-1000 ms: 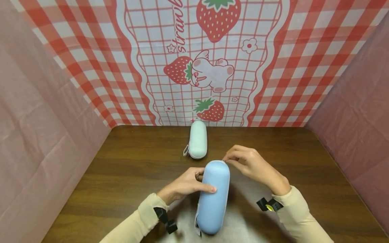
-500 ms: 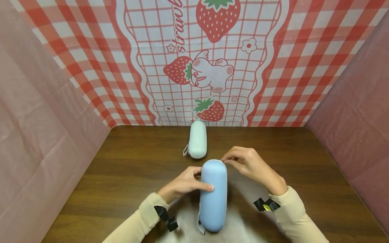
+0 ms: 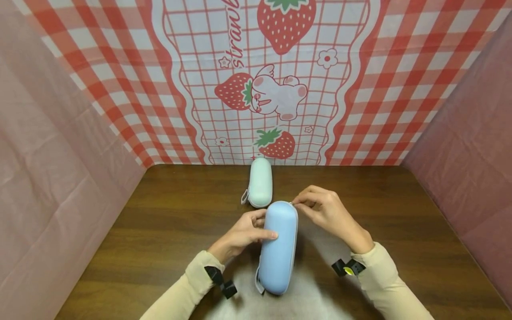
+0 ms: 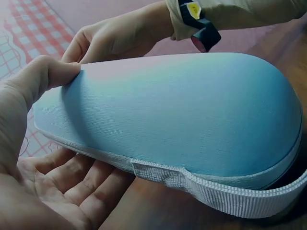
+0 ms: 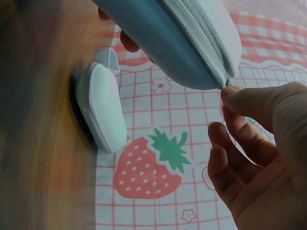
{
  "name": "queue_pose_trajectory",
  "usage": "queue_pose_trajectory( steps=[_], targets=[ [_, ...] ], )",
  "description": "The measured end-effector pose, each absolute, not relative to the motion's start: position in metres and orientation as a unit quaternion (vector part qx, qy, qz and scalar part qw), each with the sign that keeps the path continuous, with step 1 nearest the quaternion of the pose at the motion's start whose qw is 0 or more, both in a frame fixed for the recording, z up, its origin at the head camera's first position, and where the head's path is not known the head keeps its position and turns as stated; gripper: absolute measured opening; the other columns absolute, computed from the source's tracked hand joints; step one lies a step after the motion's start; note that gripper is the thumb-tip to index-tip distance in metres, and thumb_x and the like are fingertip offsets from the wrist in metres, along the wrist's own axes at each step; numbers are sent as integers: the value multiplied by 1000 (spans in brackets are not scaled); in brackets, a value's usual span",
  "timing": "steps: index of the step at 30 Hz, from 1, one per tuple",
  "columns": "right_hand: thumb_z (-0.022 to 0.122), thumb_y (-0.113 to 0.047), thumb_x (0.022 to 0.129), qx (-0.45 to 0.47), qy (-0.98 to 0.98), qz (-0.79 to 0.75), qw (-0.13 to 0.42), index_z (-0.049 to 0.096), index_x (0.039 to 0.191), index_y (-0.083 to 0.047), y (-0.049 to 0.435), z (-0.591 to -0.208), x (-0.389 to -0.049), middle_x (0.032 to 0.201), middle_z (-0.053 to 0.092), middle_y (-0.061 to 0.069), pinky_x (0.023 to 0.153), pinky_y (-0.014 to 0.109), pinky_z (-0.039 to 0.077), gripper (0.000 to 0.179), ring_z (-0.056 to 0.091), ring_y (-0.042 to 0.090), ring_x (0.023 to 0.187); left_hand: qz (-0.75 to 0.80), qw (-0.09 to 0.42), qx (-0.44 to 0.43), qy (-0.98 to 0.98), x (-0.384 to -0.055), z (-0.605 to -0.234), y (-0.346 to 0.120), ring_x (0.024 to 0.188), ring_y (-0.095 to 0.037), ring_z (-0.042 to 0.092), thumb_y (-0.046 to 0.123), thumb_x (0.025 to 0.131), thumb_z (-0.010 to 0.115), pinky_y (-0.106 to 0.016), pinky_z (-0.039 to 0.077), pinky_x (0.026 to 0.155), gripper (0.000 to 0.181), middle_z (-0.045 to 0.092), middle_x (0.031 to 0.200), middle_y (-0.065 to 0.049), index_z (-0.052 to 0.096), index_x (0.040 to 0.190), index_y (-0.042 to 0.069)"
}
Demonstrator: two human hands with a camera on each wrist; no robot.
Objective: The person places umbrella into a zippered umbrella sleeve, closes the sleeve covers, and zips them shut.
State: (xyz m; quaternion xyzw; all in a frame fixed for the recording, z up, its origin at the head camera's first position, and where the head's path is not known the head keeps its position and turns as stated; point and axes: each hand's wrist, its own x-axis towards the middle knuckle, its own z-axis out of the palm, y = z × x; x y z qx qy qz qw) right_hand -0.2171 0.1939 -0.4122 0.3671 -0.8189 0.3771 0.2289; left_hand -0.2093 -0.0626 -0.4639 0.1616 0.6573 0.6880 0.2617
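Note:
A light blue hard glasses case (image 3: 280, 253) with a zip around its seam is held tilted over the table. My left hand (image 3: 245, 232) grips it from the left, thumb across the top face and fingers beneath. At the far end of the case, my right hand (image 3: 332, 215) pinches the zip pull (image 5: 226, 86) between thumb and index finger, its other fingers curled loosely. The pull itself is mostly hidden by the fingertips. A pale grey strap loop (image 4: 225, 196) hangs at the near left side of the case.
Behind the blue case, a smaller mint green zip case (image 3: 261, 183) with a strap lies on the brown wooden table (image 3: 180, 200). A strawberry-print cloth (image 3: 276, 98) hangs at the table's back edge. Pink cloth walls (image 3: 60, 155) stand at both sides.
The blue case and both hands have shifted slightly away from me, and the case's far end now comes close to the mint case in the head view. The right hand keeps its pinch.

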Motion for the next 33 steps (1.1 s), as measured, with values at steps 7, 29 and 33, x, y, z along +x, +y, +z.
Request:
queue_pose_trajectory(
  steps=[7, 29, 33],
  targets=[
    [78, 10, 80, 372, -824, 359, 232, 76, 90, -9, 195, -411, -217, 89, 74, 2, 62, 19, 54, 22, 66, 8, 75, 704, 265, 168, 637, -211, -467, -59, 99, -19, 71, 13, 84, 80, -34, 59, 77, 69, 69, 129, -21, 52, 145, -2],
    [79, 13, 79, 372, -821, 359, 243, 76, 90, -7, 197, -417, -214, 83, 72, 1, 56, 16, 46, 22, 57, 6, 65, 715, 253, 124, 640, -212, -466, -58, 101, -22, 70, 14, 83, 80, -38, 59, 78, 77, 66, 132, -24, 46, 151, -1],
    [80, 11, 79, 366, -826, 357, 240, 76, 90, -7, 197, -419, -213, 83, 72, 0, 56, 18, 48, 22, 58, 5, 66, 703, 249, 133, 653, -212, -465, -60, 104, -22, 69, 16, 85, 79, -37, 59, 82, 76, 65, 135, -24, 45, 151, -1]
  ],
)
